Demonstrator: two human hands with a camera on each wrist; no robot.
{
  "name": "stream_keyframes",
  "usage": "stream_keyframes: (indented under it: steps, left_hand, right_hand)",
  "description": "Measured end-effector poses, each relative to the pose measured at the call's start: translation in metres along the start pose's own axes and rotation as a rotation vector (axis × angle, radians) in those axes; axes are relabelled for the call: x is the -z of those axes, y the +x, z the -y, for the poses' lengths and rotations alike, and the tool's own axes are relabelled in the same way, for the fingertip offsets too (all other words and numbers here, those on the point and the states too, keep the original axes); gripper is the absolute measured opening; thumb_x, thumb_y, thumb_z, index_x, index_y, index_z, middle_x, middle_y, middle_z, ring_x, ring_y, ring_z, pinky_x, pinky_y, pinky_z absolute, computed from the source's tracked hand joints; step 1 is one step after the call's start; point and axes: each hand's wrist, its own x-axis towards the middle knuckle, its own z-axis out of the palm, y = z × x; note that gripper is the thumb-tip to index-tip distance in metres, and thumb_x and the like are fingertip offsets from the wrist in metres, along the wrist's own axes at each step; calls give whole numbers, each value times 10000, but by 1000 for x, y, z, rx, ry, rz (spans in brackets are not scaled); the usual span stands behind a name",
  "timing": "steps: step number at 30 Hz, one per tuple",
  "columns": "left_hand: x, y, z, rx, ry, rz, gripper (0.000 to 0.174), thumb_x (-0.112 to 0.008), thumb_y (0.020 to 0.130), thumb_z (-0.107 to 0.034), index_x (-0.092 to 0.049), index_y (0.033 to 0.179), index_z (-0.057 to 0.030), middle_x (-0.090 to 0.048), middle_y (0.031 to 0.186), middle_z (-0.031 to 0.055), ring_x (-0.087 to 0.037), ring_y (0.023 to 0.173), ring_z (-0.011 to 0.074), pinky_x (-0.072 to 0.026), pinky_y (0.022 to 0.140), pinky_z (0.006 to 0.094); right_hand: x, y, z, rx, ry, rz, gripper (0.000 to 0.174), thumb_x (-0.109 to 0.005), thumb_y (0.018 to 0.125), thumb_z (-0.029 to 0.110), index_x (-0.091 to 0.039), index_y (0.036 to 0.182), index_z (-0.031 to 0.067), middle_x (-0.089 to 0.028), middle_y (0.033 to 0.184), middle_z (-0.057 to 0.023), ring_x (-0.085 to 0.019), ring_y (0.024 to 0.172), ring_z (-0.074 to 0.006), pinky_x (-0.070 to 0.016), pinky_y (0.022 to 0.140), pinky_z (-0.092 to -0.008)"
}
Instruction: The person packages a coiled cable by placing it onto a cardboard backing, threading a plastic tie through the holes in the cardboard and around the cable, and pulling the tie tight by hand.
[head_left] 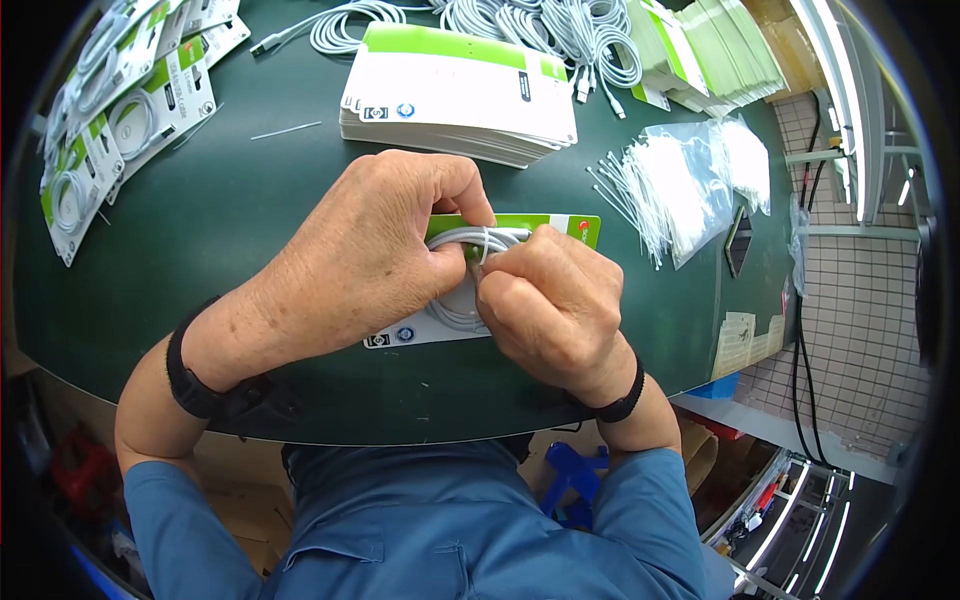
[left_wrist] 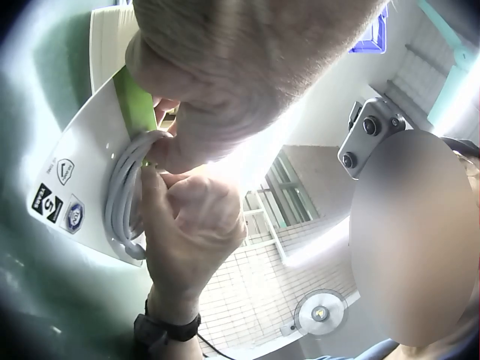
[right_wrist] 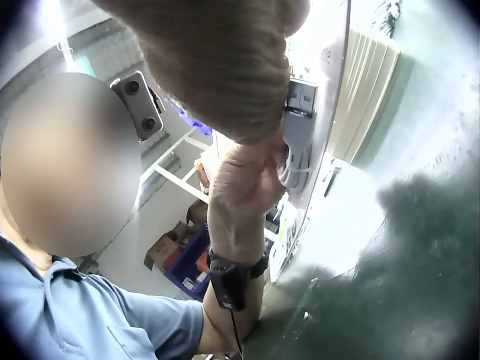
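A coiled grey-white cable lies against a white and green card in the middle of the table's front part. The left hand arches over the card's left part, thumb and index finger pinching the coil near its top. Close beside it, the right hand has curled fingers pinching at the band around the coil. In the left wrist view the coil rests on the card. A USB plug shows beside the right hand in the right wrist view. Both sets of fingertips are partly hidden.
Behind the hands stands a stack of cards, with coiled cables beyond. White ties in a plastic bag and a phone lie at the right. Cards with cables are piled at the left; a single tie lies nearer.
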Motion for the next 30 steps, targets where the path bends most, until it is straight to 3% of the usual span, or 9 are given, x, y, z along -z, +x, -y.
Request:
stream_keyframes:
  steps: [6, 10, 12, 14, 18, 20, 21, 23, 30]
  left_hand:
    - [-1, 0, 3, -32, 5, -12, 161, -682, 838, 47, -717, 996, 49, -740, 872, 91, -665, 809, 104, -560, 762, 286]
    - [5, 3, 3, -34, 31, -45, 165, -676, 841, 60, -722, 999, 45, -747, 898, 91, -677, 832, 110, -566, 794, 282]
    - [7, 3, 2, -33, 42, -59, 169, -673, 840, 67, -724, 999, 43, -750, 910, 93, -684, 842, 113, -569, 808, 281]
    - [8, 1, -1, -47, -44, -65, 185, -673, 830, 86, -726, 1000, 36, -754, 935, 103, -701, 875, 123, -573, 842, 280]
    - [12, -5, -14, -136, -41, -59, 223, -674, 804, 114, -728, 998, 20, -758, 960, 118, -728, 905, 151, -582, 863, 281]
    - [11, -6, -19, -186, -11, -34, 238, -674, 793, 123, -729, 997, 14, -759, 967, 123, -737, 911, 162, -585, 865, 281]
    - [9, -5, -18, -258, 10, -52, 241, -686, 789, 109, -730, 1004, 10, -760, 961, 120, -737, 874, 189, -583, 821, 300]
    - [4, -6, -15, -400, 44, -78, 250, -711, 780, 80, -732, 1017, 3, -761, 949, 116, -736, 801, 242, -578, 734, 336]
    - [-6, -8, -15, -687, 362, -67, 286, -774, 710, 54, -743, 967, -67, -764, 1003, 79, -735, 808, 256, -574, 695, 347]
  right_hand:
    - [5, 6, 6, -16, -74, 48, 268, -817, 647, -38, -670, 853, 47, -664, 821, -67, -644, 621, -210, -505, 539, -322]
    - [12, 7, -5, 4, -64, -11, 218, -826, 730, -35, -688, 880, 40, -701, 861, -74, -663, 633, -213, -516, 551, -314]
    - [24, 6, -17, -67, 69, -219, 111, -798, 888, -10, -711, 941, 36, -734, 902, -73, -691, 683, -183, -539, 592, -292]
    - [47, -5, -28, -296, 130, -377, 50, -762, 995, 48, -718, 988, 25, -748, 923, -59, -701, 759, -124, -558, 657, -256]
    - [58, -15, -53, -754, 539, -554, 76, -750, 1012, 76, -721, 1032, 9, -757, 937, -55, -704, 824, -88, -568, 727, -237]
    - [46, -14, -54, -1070, 1002, -141, 122, -741, 1017, 102, -735, 1049, -15, -757, 940, -47, -698, 816, -85, -561, 746, -225]
    - [38, -16, -52, -1072, 1003, -172, 122, -741, 1017, 102, -735, 1049, -15, -757, 940, -47, -698, 816, -85, -561, 746, -225]
    - [20, -21, -47, -761, 1414, 212, 160, -749, 1018, 137, -754, 1071, -14, -751, 933, -28, -690, 801, -90, -556, 736, -229]
    - [6, -21, -43, -938, 1496, 309, 162, -778, 997, 146, -767, 1054, -4, -744, 964, -16, -671, 833, -85, -542, 769, -235]
